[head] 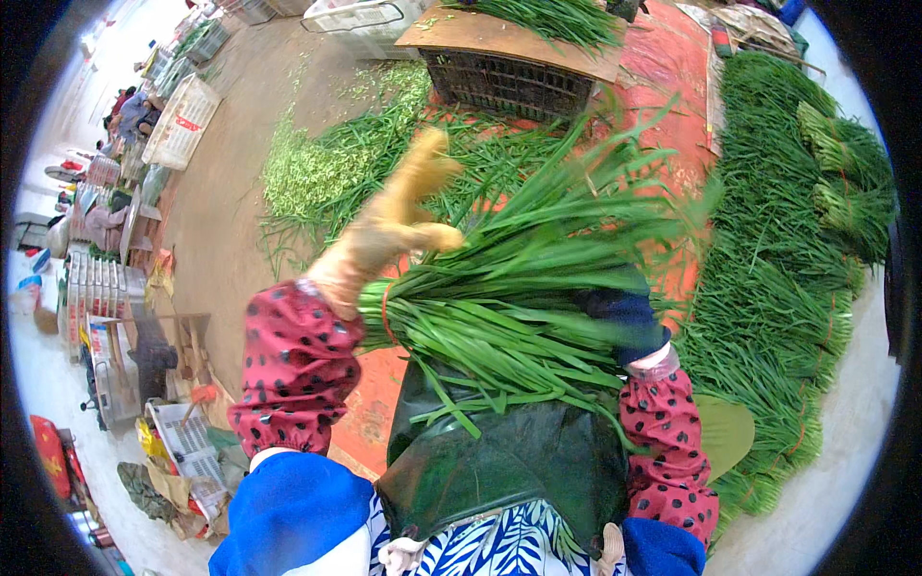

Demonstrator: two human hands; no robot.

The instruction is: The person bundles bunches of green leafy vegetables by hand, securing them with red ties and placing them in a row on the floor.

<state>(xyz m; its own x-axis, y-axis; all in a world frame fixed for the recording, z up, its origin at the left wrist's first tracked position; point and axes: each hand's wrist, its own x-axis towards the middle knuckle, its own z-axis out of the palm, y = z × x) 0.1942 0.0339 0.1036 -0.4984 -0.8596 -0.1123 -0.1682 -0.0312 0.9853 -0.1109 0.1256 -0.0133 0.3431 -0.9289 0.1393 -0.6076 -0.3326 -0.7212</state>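
Note:
A bundle of Chinese chives (504,288) lies across my lap above a black plastic apron (504,446). A red band (389,313) binds it near the pale stem ends at the left, and its leaves fan out to the right, blurred at the tips. My left hand (400,209), in a tan glove, is just above the bundle, blurred, with thumb and fingers apart and nothing between them. My right hand (627,313), in a dark blue glove, is in among the leaves on the right; leaves cover its fingers, so its grip is hidden.
Banded chive bundles (763,288) are piled along my right. Ahead stands a black crate (504,83) under a wooden board (511,39) bearing more chives. Loose trimmings (317,165) litter the floor. White baskets (184,119) and seated people (133,115) are at the far left.

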